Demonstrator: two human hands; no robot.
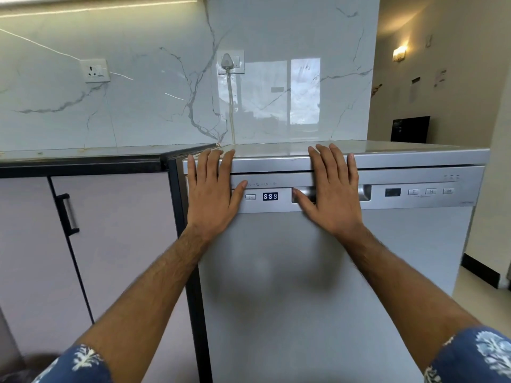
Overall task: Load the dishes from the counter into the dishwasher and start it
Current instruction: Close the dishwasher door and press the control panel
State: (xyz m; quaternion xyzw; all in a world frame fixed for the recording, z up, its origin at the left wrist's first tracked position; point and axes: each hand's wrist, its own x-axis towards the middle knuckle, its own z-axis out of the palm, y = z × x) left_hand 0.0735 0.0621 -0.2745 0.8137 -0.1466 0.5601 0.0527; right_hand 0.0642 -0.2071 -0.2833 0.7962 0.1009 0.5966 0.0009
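Nearest to the camera are two blue sleeves with a white flower print [83,363], and from them two bare forearms reach forward to the dishwasher [304,286]. The left hand [211,194] lies flat on the upper left part of the closed door, with the fingers straight and a little spread; the fingertips reach up over the front edge of the machine's top, and the thumb points to the right along the control panel [414,192]. The right hand [331,194] is also flat and holds nothing; its palm covers a part of the recessed door handle [365,192], its fingers lie over the top edge, and its thumb points left toward the display [270,196]. This small display sits between the two thumbs and shows "8:88" in light digits. Just left of it is a button with a clock sign [250,197]. Further right on the panel are a dark window and three small buttons, whose marks are too blurred to read. The dishwasher stands beside a cabinet with a black handle [67,214]. Behind it, a white plug [227,62] sits in a wall socket on the marble wall.
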